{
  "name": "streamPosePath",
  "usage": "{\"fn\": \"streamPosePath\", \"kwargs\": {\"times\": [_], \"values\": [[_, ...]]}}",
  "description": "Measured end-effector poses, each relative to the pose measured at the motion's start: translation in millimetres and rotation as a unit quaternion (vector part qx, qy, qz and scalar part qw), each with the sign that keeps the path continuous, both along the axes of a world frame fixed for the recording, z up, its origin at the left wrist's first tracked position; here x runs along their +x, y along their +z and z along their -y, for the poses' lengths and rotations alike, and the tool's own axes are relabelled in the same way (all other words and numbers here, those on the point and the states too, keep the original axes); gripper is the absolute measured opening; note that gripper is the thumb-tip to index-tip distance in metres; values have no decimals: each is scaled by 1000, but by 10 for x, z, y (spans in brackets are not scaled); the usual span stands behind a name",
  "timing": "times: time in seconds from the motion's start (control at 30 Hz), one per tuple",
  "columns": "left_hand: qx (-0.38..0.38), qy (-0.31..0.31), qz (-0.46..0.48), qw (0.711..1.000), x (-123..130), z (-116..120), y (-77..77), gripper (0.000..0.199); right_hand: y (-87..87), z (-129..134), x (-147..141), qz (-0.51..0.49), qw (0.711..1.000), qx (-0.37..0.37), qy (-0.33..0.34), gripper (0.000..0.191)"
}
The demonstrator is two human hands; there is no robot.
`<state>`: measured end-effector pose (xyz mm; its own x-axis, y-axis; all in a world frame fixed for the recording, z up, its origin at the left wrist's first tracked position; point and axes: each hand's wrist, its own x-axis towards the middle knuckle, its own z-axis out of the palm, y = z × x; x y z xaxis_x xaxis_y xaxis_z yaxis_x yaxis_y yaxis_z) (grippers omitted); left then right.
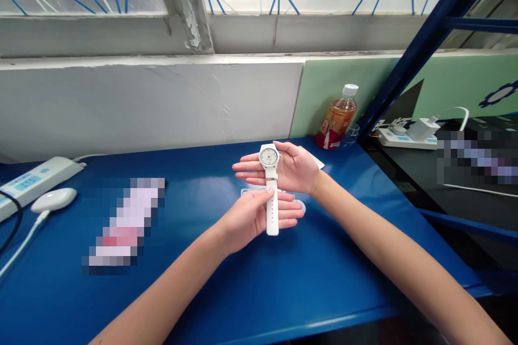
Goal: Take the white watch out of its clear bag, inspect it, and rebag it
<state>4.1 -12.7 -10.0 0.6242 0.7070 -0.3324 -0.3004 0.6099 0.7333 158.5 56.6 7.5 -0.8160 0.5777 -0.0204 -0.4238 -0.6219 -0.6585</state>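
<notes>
A white wristwatch [268,157] with a round, pale face lies lengthwise across both my hands, above the blue table. My right hand [297,166] is palm up with its fingers stretched out to the left, supporting the watch case. Nearer to me, my left hand [253,214] is also palm up, fingers pointing right. Its thumb presses on the white strap with holes, which hangs over the palm. Partly hidden under the hands, a small clear or pale object [299,206] rests on the table.
On the blue table [194,302], a blurred flat item [127,223], a white charger [54,200] and a power strip [40,178] lie left. A drink bottle [336,118] stands at the back right, near a blue metal post [404,70]. Another power strip [408,137] sits further right.
</notes>
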Motion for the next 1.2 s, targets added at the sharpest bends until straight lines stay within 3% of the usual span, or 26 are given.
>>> {"fn": "streamPosePath", "kwargs": {"times": [0.4,0.53,0.67,0.77,0.97,1.2], "values": [[9,23,1,1000,9,-8,12,32,-1,-21,6,40,998,25,-28,54],[44,64,-5,997,21,-2,6,27,-21,-38,-23,57,992,42,-101,37],[57,51,16,997,33,19,-2,30,-42,-30,-75,91,980,58,-169,31],[45,34,23,998,38,28,5,31,-63,-13,-91,70,985,67,-146,27],[39,15,3,999,40,36,36,37,-53,30,-49,-2,995,97,-18,30],[56,24,-17,998,37,31,12,33,42,37,-34,24,995,81,-56,29]]}}
